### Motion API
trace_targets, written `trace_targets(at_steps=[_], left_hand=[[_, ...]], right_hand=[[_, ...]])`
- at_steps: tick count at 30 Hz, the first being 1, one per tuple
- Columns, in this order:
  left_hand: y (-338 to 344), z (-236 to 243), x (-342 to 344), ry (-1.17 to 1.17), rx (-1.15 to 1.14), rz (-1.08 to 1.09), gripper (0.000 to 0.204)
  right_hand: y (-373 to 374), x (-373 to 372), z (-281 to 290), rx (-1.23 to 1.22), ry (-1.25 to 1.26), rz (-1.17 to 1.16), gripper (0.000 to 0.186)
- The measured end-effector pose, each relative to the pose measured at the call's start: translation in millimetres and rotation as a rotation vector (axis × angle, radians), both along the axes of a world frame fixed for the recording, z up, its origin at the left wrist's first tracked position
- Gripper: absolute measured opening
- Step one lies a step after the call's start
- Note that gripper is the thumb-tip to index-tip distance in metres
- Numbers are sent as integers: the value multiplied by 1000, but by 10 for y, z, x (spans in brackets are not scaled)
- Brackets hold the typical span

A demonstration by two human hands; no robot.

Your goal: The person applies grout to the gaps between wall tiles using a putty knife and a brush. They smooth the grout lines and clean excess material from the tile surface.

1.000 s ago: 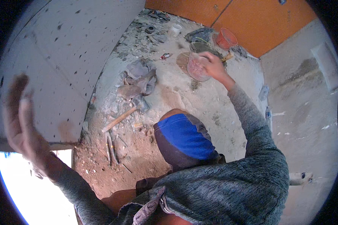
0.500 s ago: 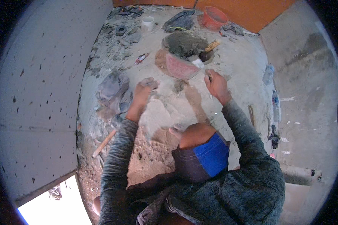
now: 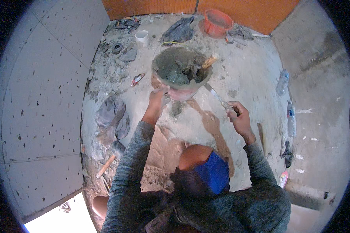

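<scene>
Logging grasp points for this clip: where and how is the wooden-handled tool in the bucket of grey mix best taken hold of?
Probably by the pale wooden handle, from above and the right: it slants up toward the far right of the bucket and juts out there, clear of the grey mix, whereas its lower end is hidden.
</scene>
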State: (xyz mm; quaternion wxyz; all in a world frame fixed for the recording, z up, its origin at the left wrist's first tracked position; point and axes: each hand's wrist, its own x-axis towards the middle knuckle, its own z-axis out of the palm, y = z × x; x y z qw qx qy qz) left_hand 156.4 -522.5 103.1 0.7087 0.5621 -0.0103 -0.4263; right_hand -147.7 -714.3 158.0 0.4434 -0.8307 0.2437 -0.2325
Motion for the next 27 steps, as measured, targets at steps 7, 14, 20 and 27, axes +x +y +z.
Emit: trace_targets(at_steps=[7,14,20,27], left_hand=[[-361,-249,251,25,7,169,36],[-351,-318,733,171,-271,281,30],[-427,-38,1297,-13,-99,248,36],[219,174,1535,-267,222,212,28]], right_hand=[[-377,803,353,494,211,188,33],[-1578,1588,484,400,109,121,29],[-3751,2641,-554,-662,188,-306,29],[-4570,3507,-748,-943,396,-70,28]])
